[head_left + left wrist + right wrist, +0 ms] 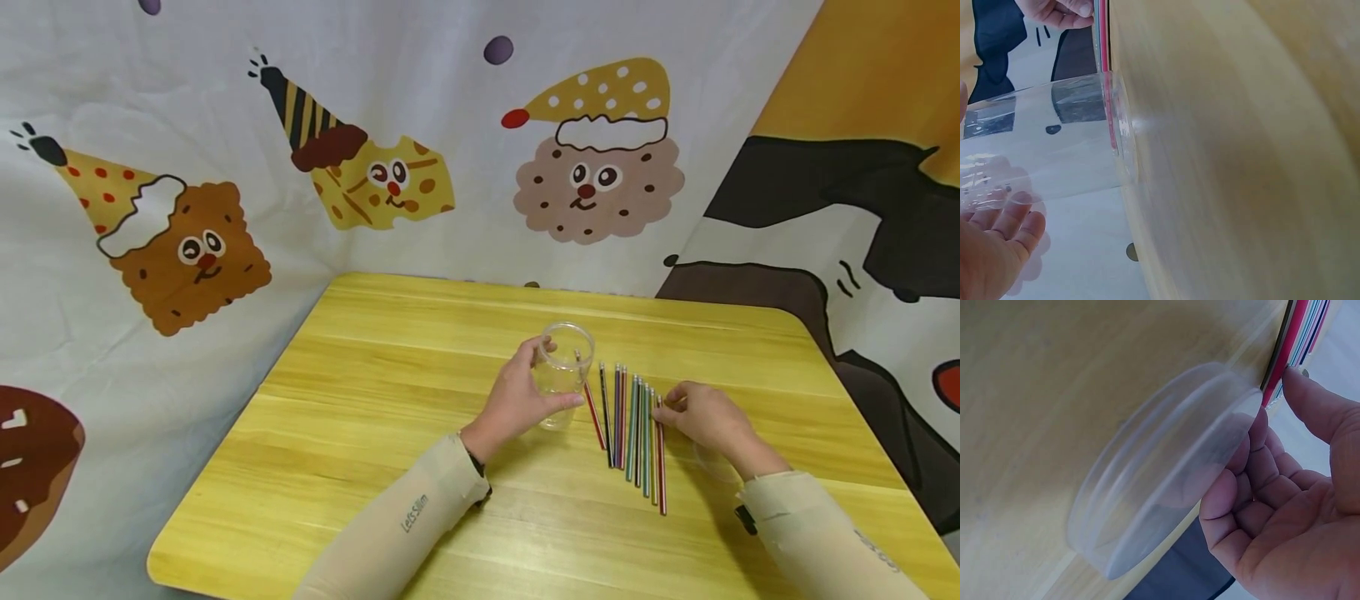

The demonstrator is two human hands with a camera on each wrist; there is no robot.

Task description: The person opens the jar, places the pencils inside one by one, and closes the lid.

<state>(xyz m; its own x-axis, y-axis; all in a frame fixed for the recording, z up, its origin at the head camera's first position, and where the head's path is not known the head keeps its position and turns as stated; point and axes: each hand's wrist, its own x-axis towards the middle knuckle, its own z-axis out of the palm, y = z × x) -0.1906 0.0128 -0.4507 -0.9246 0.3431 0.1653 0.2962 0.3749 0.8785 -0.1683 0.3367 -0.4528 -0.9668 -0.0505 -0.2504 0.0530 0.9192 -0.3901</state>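
Observation:
My left hand (522,393) grips a clear plastic jar (558,379), thumb on the near side and fingers round the far side. In the left wrist view the open-topped jar (1054,147) stands upright, its base at the tabletop. Just right of it, several striped pencils (606,417) lie side by side in a slanting row, eraser ends away from me. With thumb and forefinger, my right hand (708,419) pinches the rightmost red pencil (662,475) near its eraser end. The other right fingers curl beside a clear round lid (1160,478) lying on the table.
The yellow wood-grain table (375,375) has rounded corners and meets a printed cloth (465,100) at its back and left side. Cartoon biscuits and cheese decorate the cloth. In the head view the lid (716,463) lies partly under the right wrist.

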